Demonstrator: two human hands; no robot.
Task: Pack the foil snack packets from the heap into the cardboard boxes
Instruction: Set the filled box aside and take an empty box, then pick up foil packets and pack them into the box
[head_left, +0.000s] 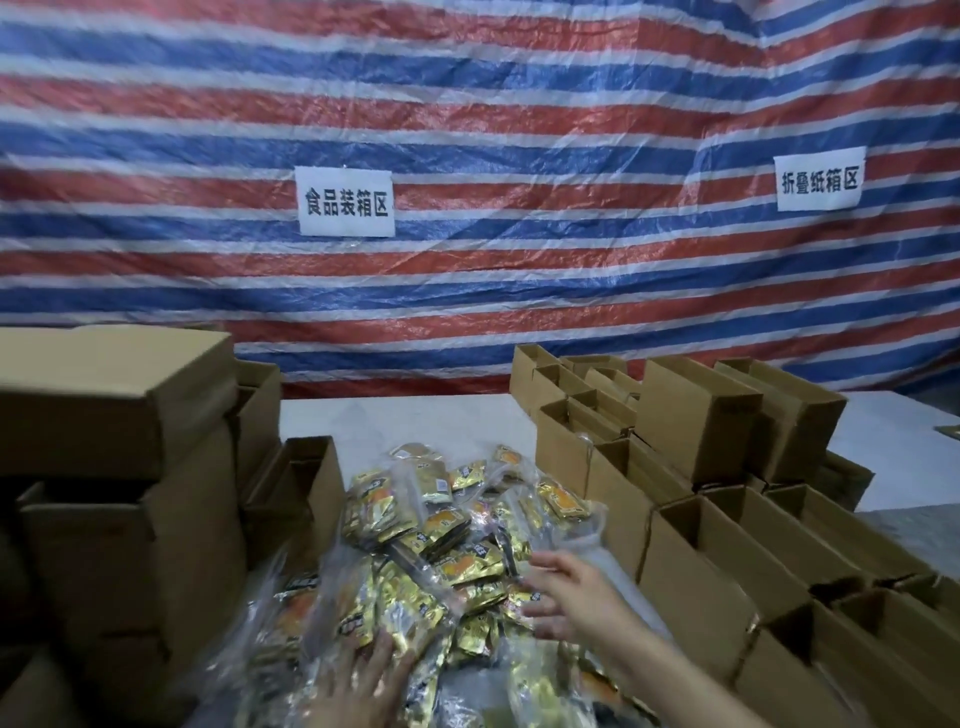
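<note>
- Head view: the left hand (363, 686) is low in the frame, fingers spread flat on the heap of foil snack packets (431, 545), touching the clear plastic bags (332, 587) wrapped round some of them.
- The right hand (566, 592) hovers over the heap's right side, fingers straight and apart, thumb underneath, gripping nothing. It's a bit blurry though.
- The heap sits on the white surface (415, 421), under and just beyond both hands.
- Open cardboard boxes (727, 545) stand in rows just right of the right hand, and taller stacked boxes (130, 519) are left of the left hand.
- Way past both hands there's a striped tarp (467, 130) with two paper signs (345, 202).
</note>
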